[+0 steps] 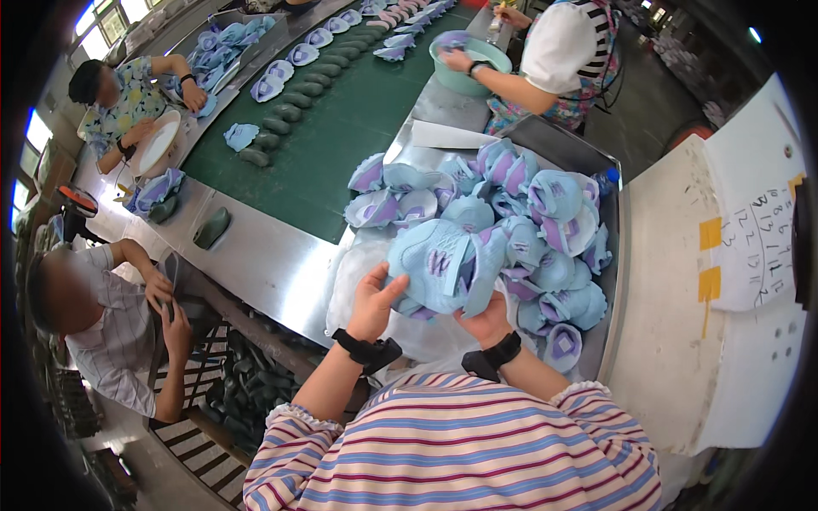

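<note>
I hold a light blue shoe upper [439, 264] with purple trim in front of me over a steel tray. My left hand [373, 300] grips its left side, thumb on the fabric. Under its lower right edge, my right hand [487, 319] supports and grips it. Both wrists wear black bands. Just beyond lies a pile of the same blue and purple uppers [528, 221], filling the steel tray [610, 281].
A green conveyor belt [341, 136] runs away to the upper left, carrying rows of uppers and dark shoe lasts. A person at upper right reaches into a teal basin [467, 78]. Two more people work at the left. A white board [758, 247] with yellow tape stands right.
</note>
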{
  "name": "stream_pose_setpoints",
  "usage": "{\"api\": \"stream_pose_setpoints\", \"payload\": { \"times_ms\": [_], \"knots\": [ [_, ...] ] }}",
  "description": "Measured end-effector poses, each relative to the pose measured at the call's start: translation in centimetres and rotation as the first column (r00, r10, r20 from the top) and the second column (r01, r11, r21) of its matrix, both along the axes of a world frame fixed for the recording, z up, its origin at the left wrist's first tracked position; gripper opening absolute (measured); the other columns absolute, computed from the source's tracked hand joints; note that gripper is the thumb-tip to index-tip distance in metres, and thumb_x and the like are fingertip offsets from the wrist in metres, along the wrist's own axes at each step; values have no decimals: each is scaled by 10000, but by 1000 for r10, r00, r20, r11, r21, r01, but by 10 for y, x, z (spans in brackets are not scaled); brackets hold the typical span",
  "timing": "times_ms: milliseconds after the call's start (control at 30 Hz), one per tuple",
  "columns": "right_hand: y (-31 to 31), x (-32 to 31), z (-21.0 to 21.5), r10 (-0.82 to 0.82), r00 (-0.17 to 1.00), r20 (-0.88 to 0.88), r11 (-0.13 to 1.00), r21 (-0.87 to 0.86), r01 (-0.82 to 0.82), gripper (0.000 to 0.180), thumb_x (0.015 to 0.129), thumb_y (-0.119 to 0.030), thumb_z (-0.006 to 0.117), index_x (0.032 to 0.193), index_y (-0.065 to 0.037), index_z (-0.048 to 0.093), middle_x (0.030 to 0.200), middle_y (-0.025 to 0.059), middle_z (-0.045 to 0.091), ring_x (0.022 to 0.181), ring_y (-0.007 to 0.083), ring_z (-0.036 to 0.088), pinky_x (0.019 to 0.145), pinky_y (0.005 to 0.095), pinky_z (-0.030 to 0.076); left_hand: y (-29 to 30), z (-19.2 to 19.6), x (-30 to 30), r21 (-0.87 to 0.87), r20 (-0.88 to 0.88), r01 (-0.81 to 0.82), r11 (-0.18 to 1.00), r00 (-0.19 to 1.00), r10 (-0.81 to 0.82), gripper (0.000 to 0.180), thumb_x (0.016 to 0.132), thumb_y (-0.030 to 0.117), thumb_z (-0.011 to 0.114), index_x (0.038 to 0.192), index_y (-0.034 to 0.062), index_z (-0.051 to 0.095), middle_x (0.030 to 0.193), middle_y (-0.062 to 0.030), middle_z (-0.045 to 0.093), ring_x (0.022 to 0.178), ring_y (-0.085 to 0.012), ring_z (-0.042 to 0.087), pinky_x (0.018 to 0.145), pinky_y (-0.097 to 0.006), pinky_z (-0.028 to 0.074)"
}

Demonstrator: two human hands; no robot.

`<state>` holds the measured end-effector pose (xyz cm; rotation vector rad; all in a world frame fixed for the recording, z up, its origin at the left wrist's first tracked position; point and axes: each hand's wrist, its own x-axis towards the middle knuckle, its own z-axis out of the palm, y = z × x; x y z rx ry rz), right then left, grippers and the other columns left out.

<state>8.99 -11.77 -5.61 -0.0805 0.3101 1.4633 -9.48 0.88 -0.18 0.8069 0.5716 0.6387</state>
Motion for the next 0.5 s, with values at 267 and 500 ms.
{"api": "stream_pose_setpoints", "payload": {
  "times_ms": [267,500],
  "knots": [
    [7,46,54,-86,754,651,967,-129,221,447,816,-55,629,1238,-56,482,1154,62,581,1106,218,528,925,376,441,47,5,-26,284,-152,-4,959,987,49,407,820,114,674,1171,-29,529,1052,-73,626,942,-144,591,847,-279,462],
    [23,96,105,253,-153,955,967,-247,56,414,768,-37,680,1153,37,547,1041,76,623,937,141,584,819,278,464,78,7,-3,531,-316,100,842,945,86,230,782,139,715,911,-35,638,863,-26,633,784,-77,558,712,-231,455]
  ]
}}
